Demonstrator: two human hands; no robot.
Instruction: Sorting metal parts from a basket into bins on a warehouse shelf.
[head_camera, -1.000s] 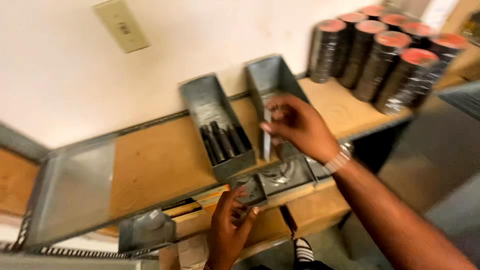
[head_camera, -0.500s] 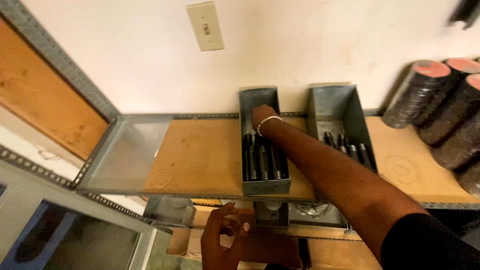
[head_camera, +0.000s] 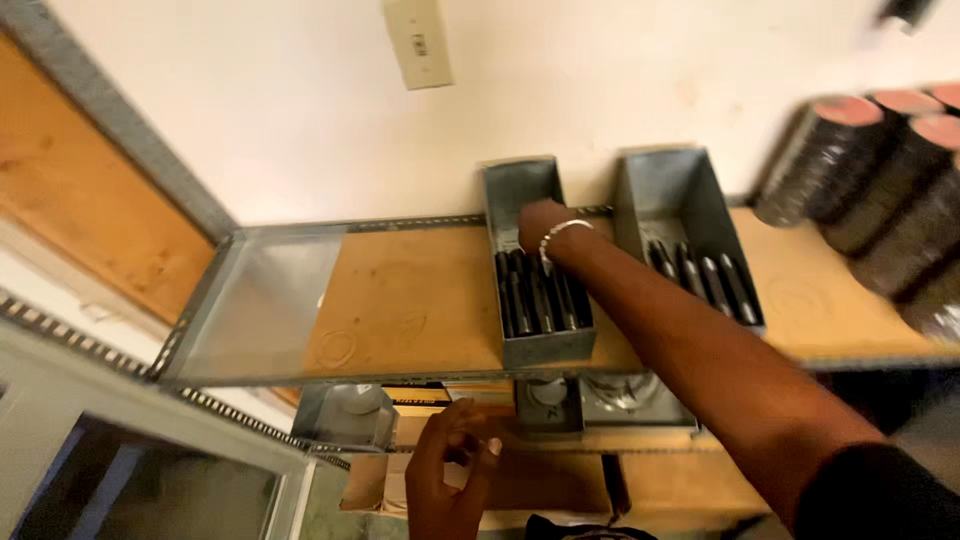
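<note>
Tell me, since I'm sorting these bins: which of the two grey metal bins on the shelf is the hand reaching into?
The left bin: the right hand is inside its far end, while the right bin is untouched.

We are wearing a thin, pale beaded bracelet (head_camera: 562, 232) around the wrist of our right hand (head_camera: 540, 222). A dark short sleeve (head_camera: 880, 495) is covering that upper arm, while our left hand (head_camera: 450, 480) is going bare.

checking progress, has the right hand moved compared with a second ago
Yes. The right hand has gone from the right-hand bin to the left-hand grey bin, reaching in.
</note>
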